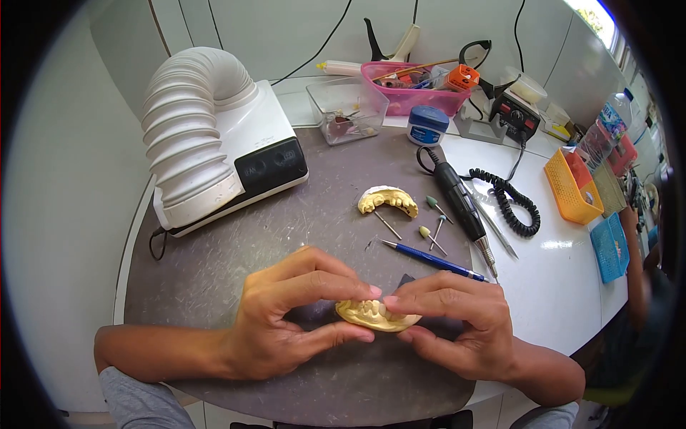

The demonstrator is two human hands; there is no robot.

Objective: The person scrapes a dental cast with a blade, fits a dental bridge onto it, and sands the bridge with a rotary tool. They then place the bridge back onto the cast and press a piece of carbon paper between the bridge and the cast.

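Between both hands is a yellow plaster dental model with a row of teeth along its top. My left hand grips its left end, thumb below and fingertips over the teeth. On the right end, my right hand pinches it the same way, its index finger at a pale tooth. The two index fingertips nearly meet above the model. A second yellow dental model, arch-shaped, lies farther back on the grey mat. Just beyond my right hand lies a blue mechanical pencil.
Several grinding burs lie near the pencil. A black rotary handpiece with a coiled cord rests to the right. A white machine with a ribbed hose stands at left. At the back are a blue jar, a clear box and a pink basket.
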